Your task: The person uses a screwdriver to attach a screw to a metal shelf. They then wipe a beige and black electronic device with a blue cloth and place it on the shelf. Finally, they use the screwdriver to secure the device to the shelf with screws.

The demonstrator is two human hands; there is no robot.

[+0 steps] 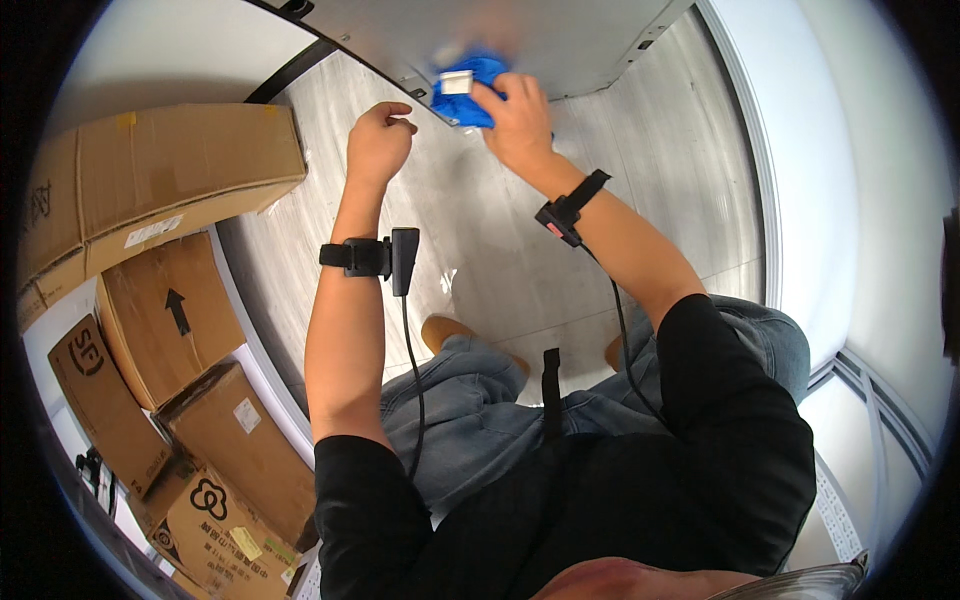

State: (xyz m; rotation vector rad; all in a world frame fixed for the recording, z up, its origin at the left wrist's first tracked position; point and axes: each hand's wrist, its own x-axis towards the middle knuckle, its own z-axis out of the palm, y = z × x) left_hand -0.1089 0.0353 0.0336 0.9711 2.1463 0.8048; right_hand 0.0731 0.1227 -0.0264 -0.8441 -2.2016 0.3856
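Note:
A blue cloth (470,108) with a white label is pressed against the lower part of a grey metal panel (570,45). My right hand (520,120) grips this cloth, fingers bent over it. To its left, my left hand (381,142) hovers near the panel's lower left edge, holding nothing I can see. Its index finger points out towards the panel while the other fingers curl. The cloth hides the bit of panel under it.
Cardboard boxes (190,160) are stacked along the left side, several of them on a white shelf. Grey wood-look floor (450,210) lies below my hands. A white wall (820,180) stands at the right. Black straps with cables (408,340) circle both my forearms.

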